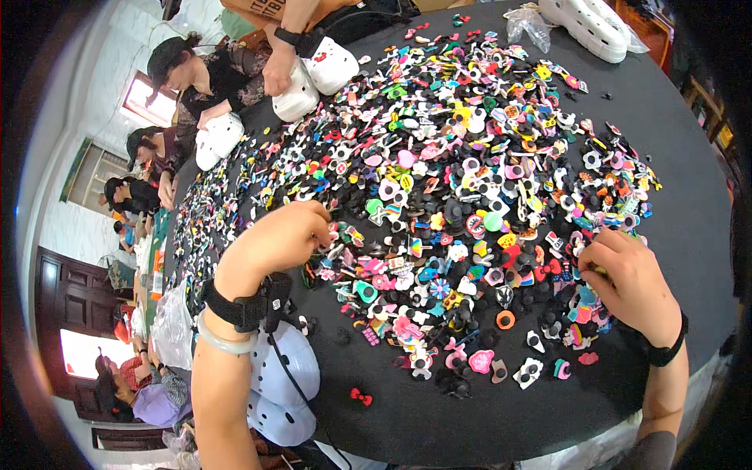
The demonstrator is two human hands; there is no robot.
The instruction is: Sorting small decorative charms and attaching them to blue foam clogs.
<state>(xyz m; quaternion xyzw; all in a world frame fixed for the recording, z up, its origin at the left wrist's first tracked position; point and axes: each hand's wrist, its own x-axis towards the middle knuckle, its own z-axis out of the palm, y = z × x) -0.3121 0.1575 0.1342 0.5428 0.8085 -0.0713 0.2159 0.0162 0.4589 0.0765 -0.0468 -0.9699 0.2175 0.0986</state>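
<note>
A wide heap of small colourful rubber shoe charms point(407, 160) covers the black table. My left hand point(276, 241) reaches in at the heap's left near side, its fingers bent together among the charms; whatever they hold is hidden. At the right edge of the heap, my right hand point(630, 283) has its thumb and fingers drawn together over some charms, and I cannot make out what is between them. Two white clogs with holes, an upper one point(294, 356) and a lower one point(282, 419), lie beside my left forearm. A red bow charm point(361, 397) sits alone near them.
Across the table, a person's hand point(279, 72) rests on a white clog point(296, 95), with another clog point(332, 66) beside it. More people work along the left side. White clogs point(587, 27) and a clear plastic bag point(528, 27) lie at the far right. A black cable point(291, 377) hangs from my left wrist.
</note>
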